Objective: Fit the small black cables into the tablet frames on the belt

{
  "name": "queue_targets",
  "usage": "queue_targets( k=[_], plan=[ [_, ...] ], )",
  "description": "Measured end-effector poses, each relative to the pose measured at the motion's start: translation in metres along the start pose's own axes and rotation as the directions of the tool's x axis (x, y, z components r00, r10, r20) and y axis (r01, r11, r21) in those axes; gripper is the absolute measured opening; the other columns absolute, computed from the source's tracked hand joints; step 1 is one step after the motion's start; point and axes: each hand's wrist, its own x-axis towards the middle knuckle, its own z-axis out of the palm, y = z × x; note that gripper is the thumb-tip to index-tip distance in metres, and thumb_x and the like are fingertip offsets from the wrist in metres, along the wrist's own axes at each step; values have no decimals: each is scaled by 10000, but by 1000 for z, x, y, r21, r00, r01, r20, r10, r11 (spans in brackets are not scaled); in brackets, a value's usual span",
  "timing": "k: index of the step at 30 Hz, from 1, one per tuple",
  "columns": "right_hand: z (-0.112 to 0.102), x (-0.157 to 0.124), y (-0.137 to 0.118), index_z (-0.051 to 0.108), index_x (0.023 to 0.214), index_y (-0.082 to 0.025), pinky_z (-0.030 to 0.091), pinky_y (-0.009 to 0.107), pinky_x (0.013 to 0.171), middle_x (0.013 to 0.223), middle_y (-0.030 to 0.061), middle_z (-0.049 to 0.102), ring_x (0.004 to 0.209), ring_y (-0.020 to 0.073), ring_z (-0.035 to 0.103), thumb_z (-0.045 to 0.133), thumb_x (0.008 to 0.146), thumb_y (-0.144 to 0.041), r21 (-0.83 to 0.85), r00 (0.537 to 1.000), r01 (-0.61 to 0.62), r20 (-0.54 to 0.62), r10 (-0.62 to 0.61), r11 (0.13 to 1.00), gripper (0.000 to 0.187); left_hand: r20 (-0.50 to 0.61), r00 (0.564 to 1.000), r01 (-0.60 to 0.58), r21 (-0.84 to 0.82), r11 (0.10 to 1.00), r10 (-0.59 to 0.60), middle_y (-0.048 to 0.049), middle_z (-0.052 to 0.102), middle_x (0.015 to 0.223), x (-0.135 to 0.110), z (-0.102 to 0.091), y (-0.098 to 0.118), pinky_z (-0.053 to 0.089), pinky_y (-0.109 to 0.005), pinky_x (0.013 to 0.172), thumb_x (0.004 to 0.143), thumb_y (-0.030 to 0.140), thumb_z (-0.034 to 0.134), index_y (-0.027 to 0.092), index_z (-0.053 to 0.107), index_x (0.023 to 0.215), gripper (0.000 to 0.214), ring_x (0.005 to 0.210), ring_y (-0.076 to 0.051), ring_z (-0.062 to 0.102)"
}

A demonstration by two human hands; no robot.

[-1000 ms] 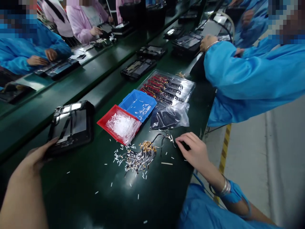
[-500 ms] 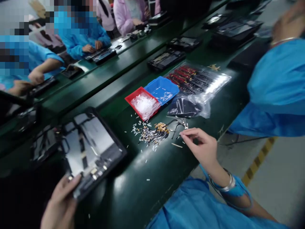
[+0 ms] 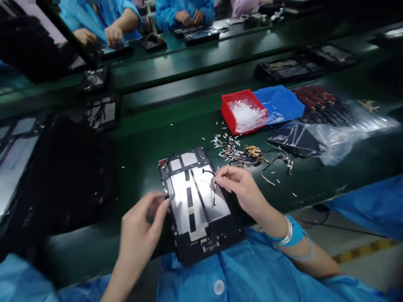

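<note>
An opened tablet [image 3: 179, 212] with silver battery panels and dark strips lies in front of me, its near end over the table edge. My left hand [image 3: 143, 222] is closed at its left edge, thumb and fingers pinching the rim. Over the tablet's right side, my right hand [image 3: 241, 186] pinches a thin black cable [image 3: 215, 195] that hangs between finger and thumb. Beyond that hand lies a loose pile of small cables [image 3: 239, 155] with gold and white bits.
A red bin [image 3: 228, 113] of white slips adjoins a blue bin [image 3: 285, 100]. Plastic bags of cables [image 3: 340, 109] lie right of them. At left is a dark stack with another opened tablet [image 3: 19, 155] on top. Co-workers' hands [image 3: 190, 17] work across the bench.
My left hand has brought the tablet from the left to in front of me. My right hand has moved from beside the cable pile to above the tablet, holding the cable. The view has swung left.
</note>
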Motion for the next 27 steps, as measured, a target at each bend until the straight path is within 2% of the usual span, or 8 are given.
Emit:
queue_targets(
  k=[2, 4, 6, 10, 13, 15, 21, 27],
  plan=[
    [14, 0, 0, 615, 629, -202, 404, 234, 498, 637, -19, 605, 550, 94, 511, 671, 717, -288, 11, 999, 38, 0, -38, 999, 135, 213, 972, -35, -277, 960, 97, -66, 707, 882, 15, 10, 18, 524, -286, 695, 764, 468, 635, 223, 660, 900, 282, 763, -204, 664],
    [25, 0, 0, 613, 634, -203, 428, 238, 523, 657, -19, 600, 588, 102, 537, 672, 738, -280, -11, 993, 116, -27, -116, 993, 142, 453, 881, 136, -515, 846, 134, -78, 709, 827, 27, 27, 29, 528, -271, 632, 760, 436, 655, 182, 641, 945, 315, 744, -201, 675],
    [31, 1, 1, 621, 660, -206, 437, 237, 530, 676, -19, 597, 615, 108, 554, 667, 766, -262, -110, 975, 210, -55, -217, 972, 128, 552, 818, 274, -620, 735, 161, -62, 682, 679, 35, 41, 32, 489, -227, 520, 770, 397, 645, 140, 638, 915, 295, 642, -181, 664],
    [32, 0, 1, 629, 766, -210, 441, 247, 537, 749, -3, 631, 653, 116, 569, 670, 792, -159, -514, 867, 417, -23, -498, 750, 70, 475, 860, 237, -696, 678, 187, -42, 655, 622, 36, 51, 23, 416, -167, 435, 814, 263, 585, 116, 667, 796, 169, 552, -118, 618],
    [30, 0, -2, 642, 836, -211, 491, 291, 620, 793, 22, 676, 721, 139, 606, 652, 805, -85, -668, 720, 605, 226, -656, 433, 130, 396, 895, 161, -715, 680, 205, -25, 650, 641, 35, 48, 17, 427, -158, 439, 824, 196, 566, 125, 693, 785, 150, 560, -100, 608],
    [28, 1, -4, 650, 864, -208, 514, 320, 650, 805, 38, 693, 744, 157, 625, 643, 809, -71, -671, 664, 671, 354, -659, 315, 147, 350, 910, 107, -716, 689, 222, -15, 642, 640, 35, 47, 16, 441, -157, 450, 831, 175, 559, 132, 705, 789, 158, 559, -92, 597],
    [25, 6, -6, 643, 860, -201, 525, 335, 641, 789, 51, 700, 722, 171, 640, 627, 800, -53, -691, 643, 678, 390, -659, 252, 161, 321, 909, 18, -667, 745, 266, -31, 669, 718, 36, 50, 12, 449, -157, 440, 863, 152, 494, 145, 703, 968, 234, 606, -106, 635],
    [25, 8, -7, 630, 878, -221, 516, 307, 643, 778, 30, 699, 741, 161, 653, 630, 793, -36, -725, 650, 629, 292, -702, 281, 203, 490, 849, 271, -726, 632, 198, -70, 698, 800, 39, 52, 8, 513, -200, 486, 878, 165, 482, 106, 538, 1201, 333, 711, -172, 697]
  ],
)
